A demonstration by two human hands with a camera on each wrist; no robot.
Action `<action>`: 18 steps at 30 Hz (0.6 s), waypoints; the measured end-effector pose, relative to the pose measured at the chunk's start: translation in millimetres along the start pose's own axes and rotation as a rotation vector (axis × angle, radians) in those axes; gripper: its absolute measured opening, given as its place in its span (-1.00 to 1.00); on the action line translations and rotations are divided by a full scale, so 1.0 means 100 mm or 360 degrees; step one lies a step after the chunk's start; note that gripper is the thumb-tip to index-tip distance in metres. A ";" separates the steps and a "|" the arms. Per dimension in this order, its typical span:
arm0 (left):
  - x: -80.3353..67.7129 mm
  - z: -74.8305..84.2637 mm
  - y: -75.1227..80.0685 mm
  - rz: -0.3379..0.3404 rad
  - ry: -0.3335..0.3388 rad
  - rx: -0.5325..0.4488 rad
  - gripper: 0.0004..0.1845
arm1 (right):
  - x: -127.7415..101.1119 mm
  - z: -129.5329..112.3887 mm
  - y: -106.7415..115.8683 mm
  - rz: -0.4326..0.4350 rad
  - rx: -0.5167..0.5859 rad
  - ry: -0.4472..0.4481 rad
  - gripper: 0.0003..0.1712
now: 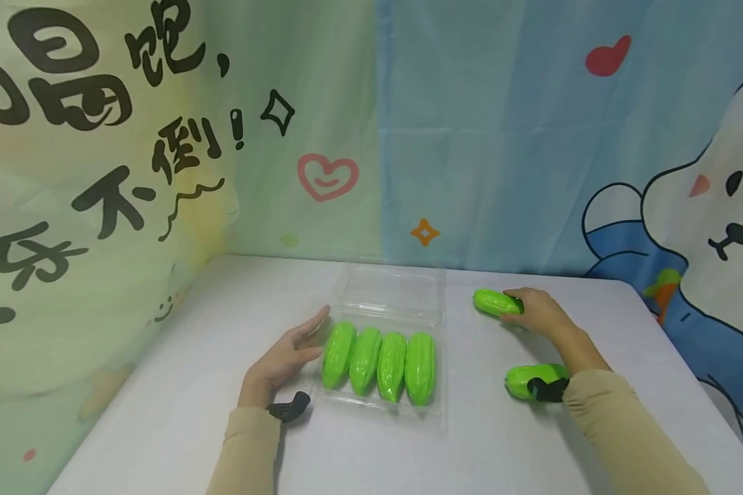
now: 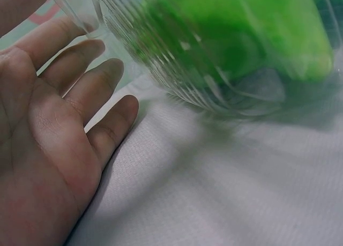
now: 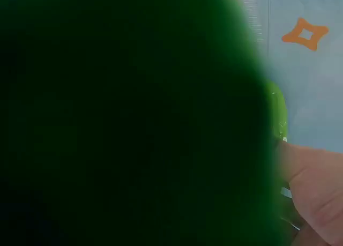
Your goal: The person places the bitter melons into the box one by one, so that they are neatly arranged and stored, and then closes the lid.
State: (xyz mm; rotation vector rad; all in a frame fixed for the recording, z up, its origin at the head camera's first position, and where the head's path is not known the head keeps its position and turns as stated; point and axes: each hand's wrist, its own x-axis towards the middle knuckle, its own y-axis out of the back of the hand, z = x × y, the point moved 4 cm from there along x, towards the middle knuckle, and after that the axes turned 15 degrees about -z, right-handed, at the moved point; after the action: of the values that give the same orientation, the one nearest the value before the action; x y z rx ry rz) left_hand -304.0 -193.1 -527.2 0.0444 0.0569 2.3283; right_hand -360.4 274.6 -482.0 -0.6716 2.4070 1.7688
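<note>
The box [image 1: 408, 322] is on the white table [image 1: 347, 454], and its clear lid [image 1: 391, 289] lies opened back toward 12 o'clock. Inside the box there are four gourds [image 1: 392, 364], green and shiny, side by side in one row, each one with its length running roughly from 12 to 6 o'clock.

The left hand [image 1: 287, 354] is at 9 o'clock of the box, just beside its wall. Its fingers are stretched and apart, and it holds nothing; whether the fingertips touch the plastic, I cannot tell.

The right hand [image 1: 537, 313] is at 2 o'clock of the box. Its fingers and thumb grip the right end of the held gourd [image 1: 494, 302], which points with its free end toward about 10 o'clock. I cannot tell if this gourd is lifted or rests on the table.

One loose gourd [image 1: 526, 375] lies on the table at about 3 o'clock of the box, partly hidden by the right wrist and its black camera [image 1: 546, 390].

In the right wrist view, a dark green blur [image 3: 134, 117] covers most of the picture. Behind the table hangs a curtain [image 1: 489, 158] with printed figures.
</note>
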 end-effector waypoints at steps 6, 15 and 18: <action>0.01 -0.01 0.00 -0.0005 0.0005 0.0017 -0.13 | 0.00 0.00 -0.01 -0.0002 0.0012 -0.0023 -0.22; 0.01 -0.02 0.01 -0.0004 0.0018 0.0002 -0.11 | -0.01 -0.04 0.01 0.0003 -0.0056 -0.0037 -0.23; 0.01 -0.02 0.01 0.0002 0.0021 0.0002 -0.09 | -0.01 -0.07 0.01 0.0016 -0.0057 -0.0033 -0.24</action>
State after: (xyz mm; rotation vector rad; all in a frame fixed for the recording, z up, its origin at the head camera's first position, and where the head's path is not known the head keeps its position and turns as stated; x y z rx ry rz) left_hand -305.8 -193.2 -529.4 0.0294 0.0648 2.3299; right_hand -358.1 268.4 -478.1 -0.6425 2.3751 1.8180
